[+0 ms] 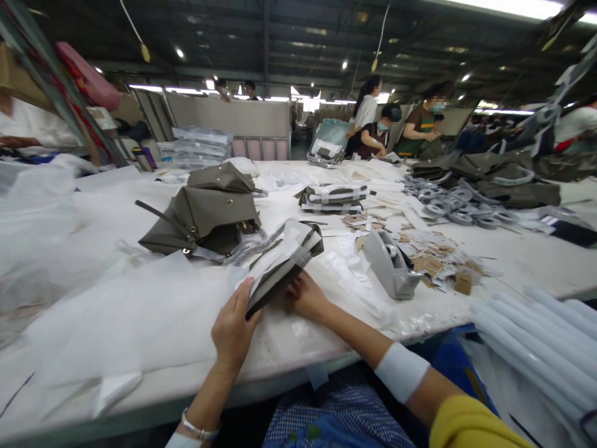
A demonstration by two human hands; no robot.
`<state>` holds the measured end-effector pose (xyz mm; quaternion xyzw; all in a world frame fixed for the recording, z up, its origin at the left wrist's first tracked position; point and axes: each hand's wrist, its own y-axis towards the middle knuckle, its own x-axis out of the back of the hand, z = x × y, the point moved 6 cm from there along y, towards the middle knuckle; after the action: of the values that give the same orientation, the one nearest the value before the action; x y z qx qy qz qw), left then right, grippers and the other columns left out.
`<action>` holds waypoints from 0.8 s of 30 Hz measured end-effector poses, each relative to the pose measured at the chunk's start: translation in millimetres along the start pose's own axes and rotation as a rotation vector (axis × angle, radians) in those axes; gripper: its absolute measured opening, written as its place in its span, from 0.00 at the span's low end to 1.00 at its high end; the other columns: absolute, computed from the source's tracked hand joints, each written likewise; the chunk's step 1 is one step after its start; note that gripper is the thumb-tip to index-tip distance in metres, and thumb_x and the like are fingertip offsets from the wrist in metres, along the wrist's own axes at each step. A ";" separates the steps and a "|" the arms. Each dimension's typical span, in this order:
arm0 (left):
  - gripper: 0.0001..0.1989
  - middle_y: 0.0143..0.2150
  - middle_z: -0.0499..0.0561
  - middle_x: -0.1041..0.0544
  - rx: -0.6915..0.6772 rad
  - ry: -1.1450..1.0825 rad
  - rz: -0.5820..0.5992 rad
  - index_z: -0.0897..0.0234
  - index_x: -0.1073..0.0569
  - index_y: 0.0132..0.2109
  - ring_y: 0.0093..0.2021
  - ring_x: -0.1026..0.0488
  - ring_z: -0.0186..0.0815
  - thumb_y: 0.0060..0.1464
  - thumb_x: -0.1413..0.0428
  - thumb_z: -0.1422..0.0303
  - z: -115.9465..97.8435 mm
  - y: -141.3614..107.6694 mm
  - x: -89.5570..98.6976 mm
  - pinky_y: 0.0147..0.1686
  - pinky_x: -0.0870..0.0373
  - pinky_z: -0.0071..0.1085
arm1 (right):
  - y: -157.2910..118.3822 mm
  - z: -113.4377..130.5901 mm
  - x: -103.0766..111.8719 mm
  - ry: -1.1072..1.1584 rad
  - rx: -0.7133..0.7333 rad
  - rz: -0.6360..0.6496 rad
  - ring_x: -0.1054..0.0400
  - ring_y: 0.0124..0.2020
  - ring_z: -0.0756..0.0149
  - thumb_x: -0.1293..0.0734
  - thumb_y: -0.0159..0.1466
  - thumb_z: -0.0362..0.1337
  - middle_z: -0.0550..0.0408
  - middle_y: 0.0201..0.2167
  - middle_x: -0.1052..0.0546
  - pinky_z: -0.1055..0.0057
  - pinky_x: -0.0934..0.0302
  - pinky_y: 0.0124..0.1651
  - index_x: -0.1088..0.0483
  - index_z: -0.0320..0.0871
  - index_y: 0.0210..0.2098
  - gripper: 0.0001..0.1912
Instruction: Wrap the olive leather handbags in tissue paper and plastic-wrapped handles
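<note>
My left hand (236, 323) grips the near end of a folded dark olive bag (280, 283), which is tilted up off the table. White paper or padding (284, 242) lies over the bag's upper side. Under its right edge is my right hand (305, 297), fingers curled in and partly in shadow; what they hold, if anything, is hidden. A fuller olive handbag (205, 211) with a strap sits behind to the left. To the right stands a grey tape dispenser (389, 264).
A stack of folded olive bags (333, 198) lies farther back. Paper tags (433, 255) and grey wrapped handles (459, 199) are heaped on the right. White sheets (135, 311) spread over the left. Rolled white material (536, 342) stands at the lower right. Several people work beyond the table.
</note>
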<state>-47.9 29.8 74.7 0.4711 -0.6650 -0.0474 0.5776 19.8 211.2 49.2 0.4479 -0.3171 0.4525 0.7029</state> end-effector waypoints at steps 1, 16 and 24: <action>0.39 0.65 0.51 0.31 0.000 0.002 0.005 0.54 0.46 0.70 0.59 0.29 0.44 0.55 0.39 0.73 -0.6 2.7 0.8 0.56 0.31 0.35 | -17.6 3.6 0.0 -0.019 0.012 0.050 0.45 0.67 0.50 0.34 0.66 0.45 0.40 0.65 0.35 0.51 0.54 0.70 0.37 0.37 0.64 0.30; 0.29 0.65 0.53 0.32 -0.360 0.070 -0.058 0.58 0.39 0.67 0.62 0.32 0.44 0.60 0.45 0.75 -81.7 -5.7 13.5 0.58 0.32 0.40 | -95.2 85.2 49.3 0.151 0.530 -0.031 0.28 0.52 0.58 0.38 0.69 0.38 0.45 0.49 0.21 0.62 0.33 0.56 0.28 0.42 0.55 0.17; 0.21 0.64 0.51 0.30 -0.570 0.083 -0.068 0.57 0.34 0.64 0.62 0.32 0.41 0.67 0.53 0.74 -94.1 -47.1 -16.2 0.56 0.29 0.39 | -21.4 18.3 103.6 0.168 -0.039 -0.127 0.27 0.48 0.59 0.39 0.69 0.38 0.48 0.44 0.20 0.63 0.35 0.55 0.24 0.44 0.44 0.12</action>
<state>53.7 60.2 65.3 0.3136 -0.5845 -0.2325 0.7113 79.1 226.9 137.3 0.4137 -0.2371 0.4366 0.7629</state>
